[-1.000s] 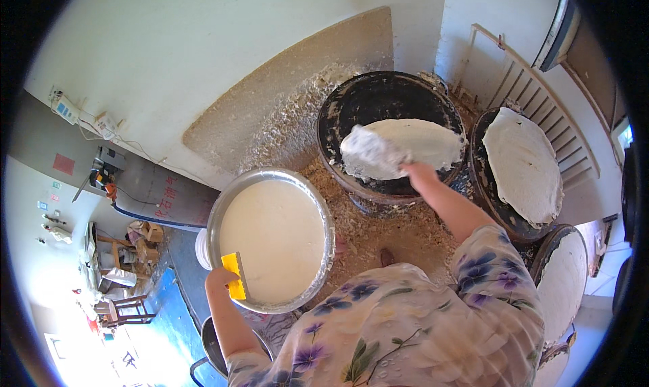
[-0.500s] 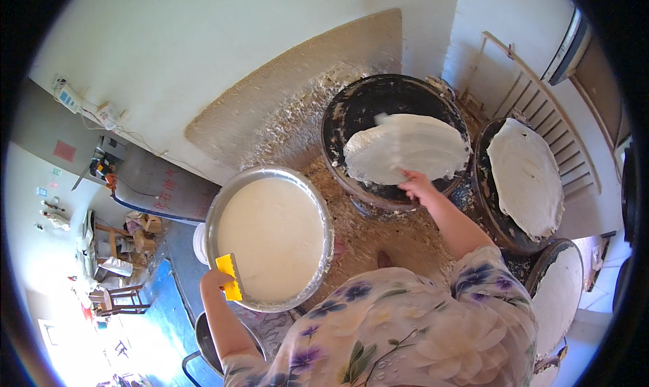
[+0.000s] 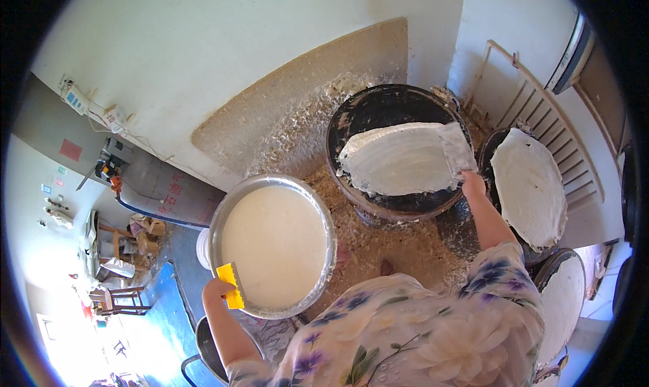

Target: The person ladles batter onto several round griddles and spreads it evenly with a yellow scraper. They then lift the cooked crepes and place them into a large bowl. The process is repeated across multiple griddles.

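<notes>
My left hand is closed on a yellow scraper at the near left rim of a wide metal pot. Pale, creamy batter fills much of that pot. Farther right, my right hand grips a flat, batter-coated spreader. The spreader rests at the right end of a white batter sheet, which lies on a round black griddle. Dark surface shows around the sheet. My fingers partly hide the spreader's lower end.
Another black griddle with a white sheet stands to the right, and a third white-covered one sits nearer me. A dark bucket is beside my left forearm. Crusted batter spatters the wall; a grey cylinder lies left.
My right hand has swept the spreader rightward across the griddle, to the sheet's right end. My left hand still holds the yellow scraper at the pot rim. The view has shifted slightly.
</notes>
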`<action>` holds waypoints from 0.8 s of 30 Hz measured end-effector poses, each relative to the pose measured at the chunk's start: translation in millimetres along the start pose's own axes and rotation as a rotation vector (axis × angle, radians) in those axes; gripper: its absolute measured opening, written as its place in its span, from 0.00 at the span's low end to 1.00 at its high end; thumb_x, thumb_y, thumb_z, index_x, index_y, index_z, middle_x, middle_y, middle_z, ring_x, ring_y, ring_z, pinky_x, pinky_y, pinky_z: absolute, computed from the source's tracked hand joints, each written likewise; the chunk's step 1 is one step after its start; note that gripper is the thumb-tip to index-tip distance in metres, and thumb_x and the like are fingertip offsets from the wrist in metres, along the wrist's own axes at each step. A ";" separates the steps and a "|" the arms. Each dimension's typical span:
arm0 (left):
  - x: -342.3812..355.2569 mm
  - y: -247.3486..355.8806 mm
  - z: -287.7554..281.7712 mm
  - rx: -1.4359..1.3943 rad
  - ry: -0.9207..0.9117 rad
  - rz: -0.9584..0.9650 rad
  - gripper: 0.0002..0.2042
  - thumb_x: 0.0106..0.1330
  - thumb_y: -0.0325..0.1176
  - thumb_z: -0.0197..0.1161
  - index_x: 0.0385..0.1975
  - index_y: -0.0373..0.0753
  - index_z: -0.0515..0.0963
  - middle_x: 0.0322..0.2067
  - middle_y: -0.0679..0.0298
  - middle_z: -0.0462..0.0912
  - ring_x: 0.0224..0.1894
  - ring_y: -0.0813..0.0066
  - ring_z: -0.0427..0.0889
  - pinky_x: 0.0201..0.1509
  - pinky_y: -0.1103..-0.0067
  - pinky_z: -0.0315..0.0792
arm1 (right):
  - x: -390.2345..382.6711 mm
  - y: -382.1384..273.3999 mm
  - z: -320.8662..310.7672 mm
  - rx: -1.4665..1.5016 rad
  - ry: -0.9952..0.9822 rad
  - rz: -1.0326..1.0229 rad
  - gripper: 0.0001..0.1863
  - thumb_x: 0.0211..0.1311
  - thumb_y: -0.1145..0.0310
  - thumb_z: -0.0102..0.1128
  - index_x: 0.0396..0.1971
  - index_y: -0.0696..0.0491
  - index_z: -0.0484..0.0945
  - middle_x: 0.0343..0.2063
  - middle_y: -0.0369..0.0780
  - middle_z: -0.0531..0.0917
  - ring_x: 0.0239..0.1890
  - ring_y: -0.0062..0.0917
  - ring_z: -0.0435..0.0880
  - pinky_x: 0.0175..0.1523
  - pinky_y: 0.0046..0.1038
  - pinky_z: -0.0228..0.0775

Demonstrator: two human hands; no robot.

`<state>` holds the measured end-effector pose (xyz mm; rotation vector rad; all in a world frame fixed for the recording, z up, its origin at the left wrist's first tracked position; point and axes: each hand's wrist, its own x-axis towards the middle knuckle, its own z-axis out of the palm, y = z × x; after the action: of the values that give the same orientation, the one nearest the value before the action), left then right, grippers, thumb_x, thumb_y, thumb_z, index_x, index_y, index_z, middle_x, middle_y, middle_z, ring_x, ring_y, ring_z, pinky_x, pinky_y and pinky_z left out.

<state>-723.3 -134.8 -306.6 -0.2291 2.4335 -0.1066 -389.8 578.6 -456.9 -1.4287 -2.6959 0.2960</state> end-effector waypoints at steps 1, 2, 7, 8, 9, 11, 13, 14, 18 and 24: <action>-0.3 -1.8 -0.2 -0.014 -0.012 0.000 0.17 0.46 0.41 0.68 0.30 0.34 0.79 0.26 0.59 0.81 0.22 0.71 0.77 0.26 0.77 0.71 | 2.0 3.8 5.6 0.316 -0.057 0.152 0.16 0.49 0.74 0.58 0.41 0.51 0.77 0.27 0.41 0.80 0.27 0.29 0.77 0.29 0.29 0.66; 0.3 -3.3 -0.3 -0.027 -0.024 -0.001 0.17 0.46 0.41 0.68 0.30 0.34 0.79 0.26 0.59 0.81 0.22 0.71 0.77 0.26 0.77 0.71 | 2.3 2.3 11.6 0.585 -0.147 0.359 0.19 0.47 0.79 0.58 0.42 0.51 0.76 0.25 0.40 0.79 0.24 0.26 0.76 0.26 0.27 0.65; 3.8 -9.1 0.7 -0.094 -0.035 0.010 0.16 0.45 0.40 0.68 0.28 0.35 0.79 0.25 0.60 0.80 0.22 0.72 0.77 0.25 0.79 0.71 | 7.3 -92.0 38.9 1.633 -0.295 0.451 0.25 0.43 0.81 0.60 0.47 0.51 0.73 0.15 0.31 0.71 0.13 0.15 0.65 0.18 0.18 0.56; 4.1 -9.2 0.2 -0.111 -0.026 0.008 0.15 0.45 0.40 0.68 0.27 0.34 0.79 0.24 0.61 0.80 0.21 0.72 0.76 0.25 0.79 0.70 | 4.1 -117.5 40.4 1.621 -0.447 0.307 0.27 0.43 0.80 0.60 0.49 0.52 0.72 0.14 0.30 0.69 0.12 0.13 0.64 0.16 0.16 0.54; 4.6 -8.6 -0.3 -0.112 -0.020 0.006 0.15 0.45 0.40 0.68 0.27 0.34 0.79 0.24 0.61 0.80 0.21 0.73 0.76 0.25 0.79 0.70 | 1.3 -144.9 41.7 1.405 -0.543 0.252 0.27 0.43 0.79 0.60 0.49 0.50 0.72 0.15 0.32 0.72 0.15 0.16 0.69 0.19 0.19 0.58; 5.1 -8.2 0.1 -0.118 0.003 -0.003 0.15 0.45 0.39 0.68 0.28 0.34 0.79 0.24 0.61 0.80 0.21 0.73 0.76 0.25 0.79 0.70 | -5.5 -184.3 38.2 0.927 -0.543 -0.114 0.25 0.43 0.78 0.59 0.46 0.46 0.74 0.19 0.37 0.76 0.22 0.23 0.75 0.25 0.25 0.65; 8.4 -7.8 -0.4 -0.090 -0.035 -0.026 0.16 0.46 0.40 0.68 0.30 0.35 0.79 0.25 0.61 0.80 0.21 0.73 0.75 0.25 0.78 0.70 | -9.4 -207.4 32.7 0.277 -0.295 -0.594 0.22 0.43 0.78 0.58 0.42 0.43 0.77 0.27 0.43 0.80 0.31 0.31 0.80 0.31 0.31 0.69; 11.0 -7.6 0.3 -0.073 -0.056 -0.036 0.16 0.46 0.40 0.68 0.30 0.35 0.78 0.25 0.61 0.80 0.21 0.73 0.75 0.25 0.77 0.70 | -7.2 -211.1 29.3 0.287 -0.335 -0.477 0.18 0.45 0.73 0.55 0.39 0.41 0.78 0.32 0.45 0.80 0.38 0.38 0.79 0.41 0.37 0.69; 19.7 -13.0 5.1 -0.103 -0.083 -0.048 0.16 0.46 0.41 0.68 0.29 0.35 0.78 0.24 0.60 0.80 0.21 0.73 0.75 0.25 0.77 0.70 | 37.7 -181.3 17.5 0.206 -0.248 -0.315 0.10 0.53 0.65 0.50 0.35 0.45 0.78 0.31 0.47 0.80 0.36 0.37 0.79 0.40 0.38 0.70; 11.1 -13.6 2.5 -0.041 -0.056 -0.083 0.17 0.45 0.42 0.68 0.26 0.34 0.79 0.23 0.61 0.80 0.21 0.72 0.77 0.25 0.78 0.71 | 80.4 -44.4 14.1 0.344 -0.074 0.177 0.11 0.54 0.63 0.51 0.33 0.50 0.78 0.31 0.44 0.80 0.34 0.36 0.80 0.36 0.38 0.70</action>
<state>-728.1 -150.3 -313.7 -0.3473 2.3722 -0.0860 -473.3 618.7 -463.4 -1.5704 -2.4159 0.7952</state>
